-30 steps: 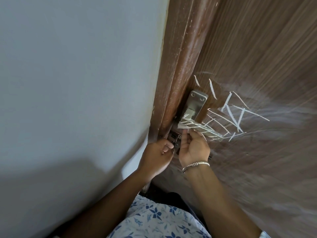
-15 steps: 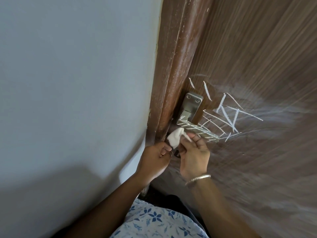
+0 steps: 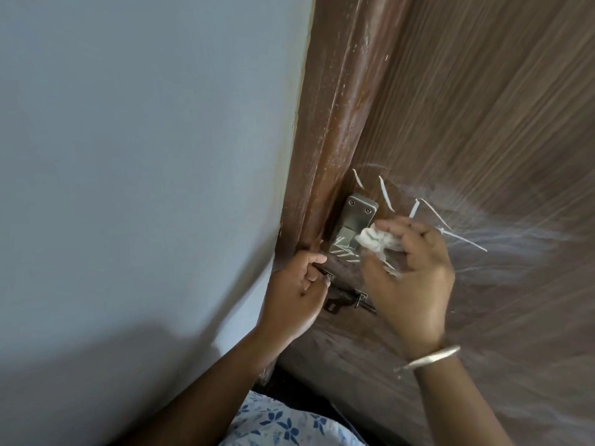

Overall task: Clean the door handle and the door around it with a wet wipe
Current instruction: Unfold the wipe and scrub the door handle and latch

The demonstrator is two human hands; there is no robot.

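At the door handle (image 3: 346,243), your right hand (image 3: 410,275) has lifted the bunched wet wipe (image 3: 380,244) from below the lever up against it, so wiping starts now. Your left hand (image 3: 294,292) stays curled shut on the door (image 3: 499,123) edge. One wipe, one handle, several chalk strokes (image 3: 384,194) remain.
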